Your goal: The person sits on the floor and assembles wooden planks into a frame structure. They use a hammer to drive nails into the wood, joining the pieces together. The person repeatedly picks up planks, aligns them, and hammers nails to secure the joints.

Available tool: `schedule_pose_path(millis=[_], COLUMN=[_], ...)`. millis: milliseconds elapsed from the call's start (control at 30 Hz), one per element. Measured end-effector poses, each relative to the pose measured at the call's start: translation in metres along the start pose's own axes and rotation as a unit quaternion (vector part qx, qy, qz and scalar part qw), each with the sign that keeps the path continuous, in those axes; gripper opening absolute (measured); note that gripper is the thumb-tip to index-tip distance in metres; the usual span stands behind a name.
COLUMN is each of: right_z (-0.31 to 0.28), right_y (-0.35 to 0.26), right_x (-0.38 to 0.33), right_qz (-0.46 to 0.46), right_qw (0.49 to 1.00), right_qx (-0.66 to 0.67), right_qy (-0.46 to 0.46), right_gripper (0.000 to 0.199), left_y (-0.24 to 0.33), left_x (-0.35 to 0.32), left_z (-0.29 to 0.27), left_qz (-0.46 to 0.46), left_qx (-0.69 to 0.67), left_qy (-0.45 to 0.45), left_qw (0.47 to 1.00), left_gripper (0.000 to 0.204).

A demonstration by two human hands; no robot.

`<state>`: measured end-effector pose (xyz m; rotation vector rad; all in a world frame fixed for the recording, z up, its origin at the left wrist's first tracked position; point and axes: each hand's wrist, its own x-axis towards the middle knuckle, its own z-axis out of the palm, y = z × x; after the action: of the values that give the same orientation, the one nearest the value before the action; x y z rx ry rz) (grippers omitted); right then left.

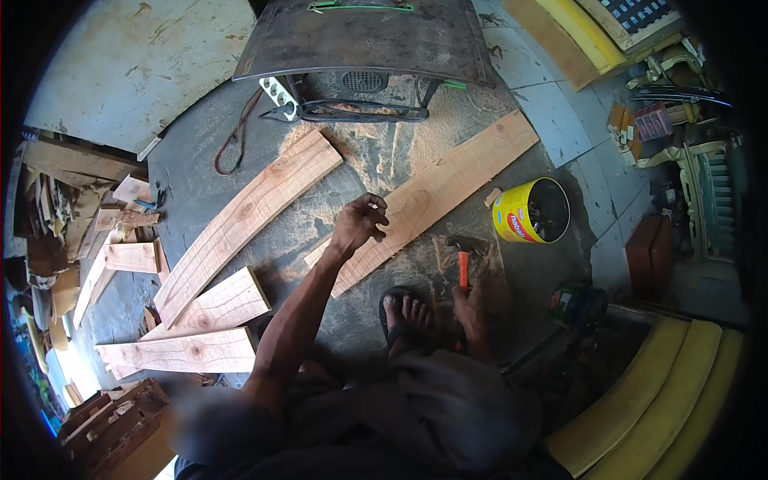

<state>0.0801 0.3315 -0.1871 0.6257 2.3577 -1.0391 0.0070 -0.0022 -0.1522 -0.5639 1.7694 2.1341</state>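
Hands apart. Right hand (470, 308) wrapped round orange-handled hammer (463, 270); left hand (360, 222) half-curled above wooden plank (436, 200) lying on floor (520, 292), cannot tell whether pinching anything. Hammer likely head-heavy, best gripped low. Plank probably stiff, rough; take by long edges.

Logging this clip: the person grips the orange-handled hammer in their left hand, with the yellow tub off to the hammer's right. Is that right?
Not quite: the head view shows the orange-handled hammer in the right hand, not the left hand. The yellow tub is indeed off to the hammer's right.
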Motion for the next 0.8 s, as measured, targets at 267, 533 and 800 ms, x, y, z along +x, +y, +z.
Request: schedule_pose_path(millis=[267, 533, 800], right_z=[0.026, 0.028, 0.027], right_y=[-0.064, -0.117, -0.120], right_x=[-0.028, -0.040, -0.043], right_qz=[-0.228, -0.308, -0.349], right_qw=[0.972, 0.932, 0.890], right_qx=[-0.025, -0.185, -0.290], right_qy=[0.047, 0.054, 0.036], right_gripper=[0.034, 0.039, 0.038], left_y=[-0.063, -0.078, -0.091], left_x=[0.022, 0.013, 0.014], left_z=[0.034, 0.054, 0.054], left_qz=[0.071, 0.046, 0.032], left_qx=[-0.046, -0.053, -0.078], left_qy=[0.074, 0.187, 0.220], left_qw=[0.994, 0.980, 0.972], left_gripper=[0.018, 0.014, 0.015])
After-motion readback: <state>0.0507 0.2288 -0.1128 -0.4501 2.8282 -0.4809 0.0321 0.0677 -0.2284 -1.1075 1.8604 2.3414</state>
